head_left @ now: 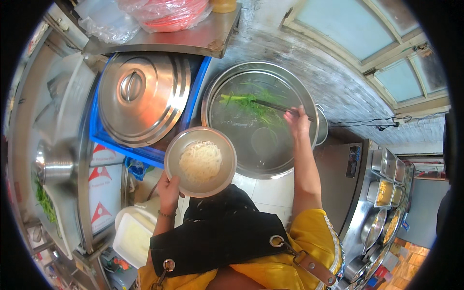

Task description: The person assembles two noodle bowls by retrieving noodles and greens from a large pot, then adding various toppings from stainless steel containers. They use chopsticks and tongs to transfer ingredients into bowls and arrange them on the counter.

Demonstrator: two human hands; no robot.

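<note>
Across the top of the frame, a steel bench (215, 31) carried a red bundle (166, 14) in clear plastic. Below it, upper left, a round steel lid (145, 104) with a loop handle lay over a blue crate (128, 151). A framed window (345, 26) filled the upper right, a black cable plug (388, 126) hanging below it. At lower right stood a rectangular steel pan (384, 193) of yellow food and a round steel bowl (374, 227). A white tub (133, 239) sat at lower left.
</note>
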